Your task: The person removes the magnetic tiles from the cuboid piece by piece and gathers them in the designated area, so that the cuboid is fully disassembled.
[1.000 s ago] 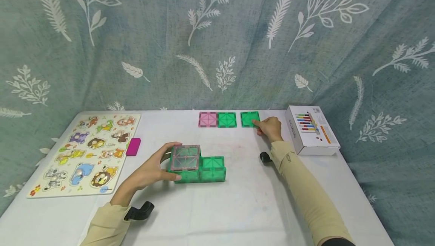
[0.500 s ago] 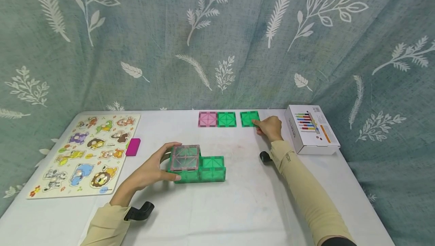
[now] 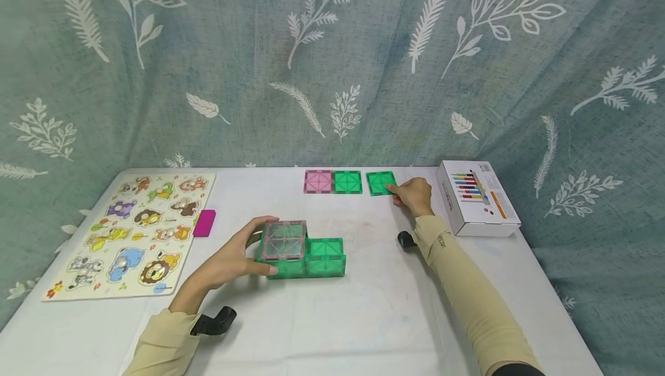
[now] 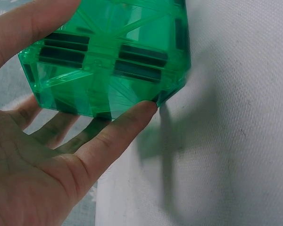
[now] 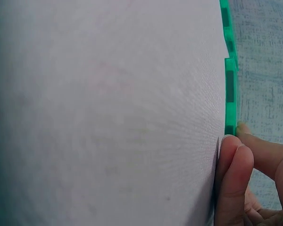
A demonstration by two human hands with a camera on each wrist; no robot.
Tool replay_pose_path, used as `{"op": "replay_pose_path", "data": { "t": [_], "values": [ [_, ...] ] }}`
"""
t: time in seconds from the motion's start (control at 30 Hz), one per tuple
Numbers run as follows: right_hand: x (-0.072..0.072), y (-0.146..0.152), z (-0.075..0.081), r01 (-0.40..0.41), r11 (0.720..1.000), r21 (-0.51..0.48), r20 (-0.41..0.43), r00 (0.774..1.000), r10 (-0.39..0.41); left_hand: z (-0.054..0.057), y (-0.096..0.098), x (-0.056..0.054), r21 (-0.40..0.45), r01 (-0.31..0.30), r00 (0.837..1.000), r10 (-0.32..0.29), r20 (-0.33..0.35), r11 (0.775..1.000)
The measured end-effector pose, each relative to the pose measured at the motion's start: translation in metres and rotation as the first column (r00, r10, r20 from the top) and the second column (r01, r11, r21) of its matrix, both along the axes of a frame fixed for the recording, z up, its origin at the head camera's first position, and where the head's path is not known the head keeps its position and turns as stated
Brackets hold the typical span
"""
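Here I am at the worktop [image 3: 363, 318], my left hand [image 3: 231, 257] spread around the left end of the pink-topped green block [image 3: 301, 263], thumb along the near side and fingers behind it. Over at the far edge, my right hand [image 3: 414, 196] is pinching the near right corner of a loose green tile [image 3: 379, 183], which lies flat between that hand and a second green tile [image 3: 347, 182], just apart from it. That second one touches a pink tile [image 3: 318, 182], and a white box [image 3: 478, 200] sits just right of my right hand.
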State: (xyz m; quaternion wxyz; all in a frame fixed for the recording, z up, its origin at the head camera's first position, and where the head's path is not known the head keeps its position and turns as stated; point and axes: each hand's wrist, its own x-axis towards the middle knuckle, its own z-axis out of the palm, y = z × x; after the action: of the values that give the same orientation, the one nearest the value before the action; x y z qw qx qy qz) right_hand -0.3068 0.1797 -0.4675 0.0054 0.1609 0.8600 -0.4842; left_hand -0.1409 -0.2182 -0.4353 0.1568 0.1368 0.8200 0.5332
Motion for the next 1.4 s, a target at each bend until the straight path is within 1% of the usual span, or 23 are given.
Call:
{"op": "replay_pose_path", "data": {
  "t": [0.1, 0.2, 0.43, 0.6, 0.73, 0.9, 1.07, 1.17, 1.23, 1.27, 1.33, 1.4],
  "values": [
    [0.001, 0.001, 0.0, -0.001, 1.0, -0.025, -0.017, 1.0, 0.0, 0.0, 0.0, -0.001, 0.001, 0.003, 1.0, -0.003, -0.003, 1.0],
    [0.001, 0.001, 0.0, 0.003, 0.999, -0.047, -0.016, 1.0, -0.004, -0.001, -0.001, -0.001, 0.003, 0.005, 1.0, -0.005, -0.005, 1.0],
    [0.001, 0.001, -0.002, -0.002, 0.998, -0.06, -0.026, 1.0, 0.001, 0.0, -0.001, 0.001, -0.008, -0.007, 1.0, 0.007, 0.006, 1.0],
    [0.001, 0.0, -0.002, 0.013, 0.997, -0.08, -0.019, 1.0, -0.015, 0.0, -0.002, 0.003, -0.007, -0.008, 1.0, 0.008, 0.006, 1.0],
    [0.002, 0.0, 0.0, 0.007, 0.996, -0.083, -0.008, 1.0, -0.008, -0.001, -0.002, 0.003, -0.001, -0.006, 1.0, 0.006, 0.004, 1.0],
    [0.006, 0.002, 0.005, -0.006, 0.999, -0.046, -0.018, 1.0, 0.005, 0.0, -0.002, 0.003, 0.0, -0.005, 1.0, 0.005, 0.004, 1.0],
    [0.015, 0.001, 0.016, -0.021, 0.998, 0.06, -0.079, 0.997, 0.026, 0.0, -0.002, 0.003, 0.001, 0.001, 1.0, -0.001, 0.01, 1.0],
    [0.021, -0.005, 0.027, -0.066, 0.993, 0.093, -0.121, 0.99, 0.077, 0.0, -0.002, 0.003, 0.001, 0.003, 1.0, -0.003, 0.014, 1.0],
    [0.025, -0.012, 0.035, -0.126, 0.987, 0.105, -0.142, 0.98, 0.14, 0.0, -0.002, 0.003, 0.008, 0.004, 1.0, -0.004, 0.017, 1.0],
    [0.027, -0.016, 0.039, -0.166, 0.979, 0.116, -0.151, 0.971, 0.183, 0.0, -0.002, 0.003, 0.013, 0.006, 1.0, -0.006, 0.017, 1.0],
    [0.033, -0.024, 0.047, -0.26, 0.952, 0.162, -0.16, 0.945, 0.285, 0.0, -0.002, 0.003, 0.023, 0.012, 1.0, -0.012, 0.017, 1.0],
    [0.041, -0.034, 0.053, -0.353, 0.911, 0.214, -0.147, 0.91, 0.387, -0.001, -0.001, 0.002, 0.038, 0.019, 1.0, -0.019, 0.017, 0.999]
  ]
}}
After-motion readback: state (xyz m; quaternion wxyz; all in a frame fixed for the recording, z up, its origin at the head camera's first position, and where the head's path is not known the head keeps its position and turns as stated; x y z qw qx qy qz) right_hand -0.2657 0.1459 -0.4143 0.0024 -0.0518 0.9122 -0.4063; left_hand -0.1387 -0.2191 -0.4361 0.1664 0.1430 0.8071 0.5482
